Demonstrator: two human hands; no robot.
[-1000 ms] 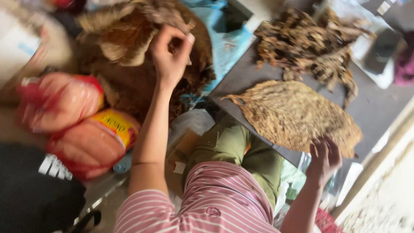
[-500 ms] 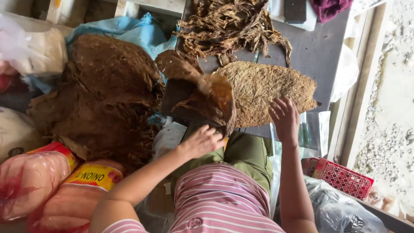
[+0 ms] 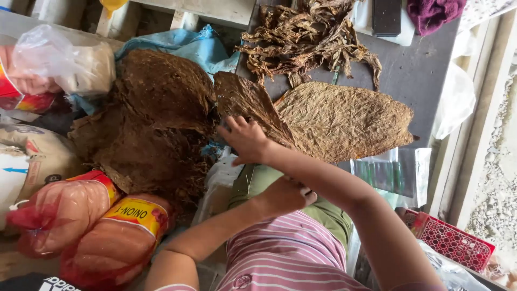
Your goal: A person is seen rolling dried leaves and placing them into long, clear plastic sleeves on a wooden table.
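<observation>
Dried brown leaf (image 3: pixel 253 108), brittle and papery, lifted at the near edge of the grey desk (image 3: pixel 425 81). Right hand (image 3: pixel 246 141): crosses over to the left, fingers spread around the leaf's lower end, grip loose and fairly wide, touching the leaf from beneath and at its side. Left hand (image 3: pixel 285 195): curled nearly closed against the lap, resting on the green trousers (image 3: pixel 258 180); whether it holds anything cannot be told.

Adjacent items: flattened tan leaf (image 3: pixel 344 121) lying spread on the desk near its front edge, just beside the lifted one and partly overlapped by it; pile of shredded leaf scraps (image 3: pixel 307 37) toward the desk's far edge; stack of dark leaves (image 3: pixel 156 124) off the desk's left side, on blue cloth (image 3: pixel 188 46); mesh sacks (image 3: pixel 102 226) of onions at lower left; red basket (image 3: pixel 452 242) at lower right.

Risk, as judged: the lifted leaf looks dry enough to crack or tear if pinched hard or dragged across the flattened leaf; a loose hold could also let it slide off the front edge into the lap.
</observation>
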